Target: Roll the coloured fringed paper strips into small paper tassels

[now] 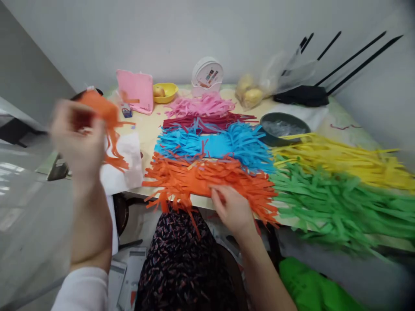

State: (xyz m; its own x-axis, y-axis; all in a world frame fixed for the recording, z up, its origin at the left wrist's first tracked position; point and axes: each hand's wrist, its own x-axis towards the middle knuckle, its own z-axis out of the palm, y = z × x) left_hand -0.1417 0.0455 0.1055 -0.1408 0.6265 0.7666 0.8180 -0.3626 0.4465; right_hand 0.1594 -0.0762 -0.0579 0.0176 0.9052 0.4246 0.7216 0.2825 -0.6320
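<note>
At upper left, an orange paper bunch (103,125) is gripped by the left hand (78,138); the orange fringe pile (207,177) at centre is pinched by the right hand (231,209).

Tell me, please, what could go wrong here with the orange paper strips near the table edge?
1. The orange pile hangs over the edge of the table, so a pull by the right hand might drag strips to the floor.
2. Its thin strips look tangled and may tear if tugged apart.
3. The orange bunch in the left hand looks squeezed and could get crumpled.
</note>
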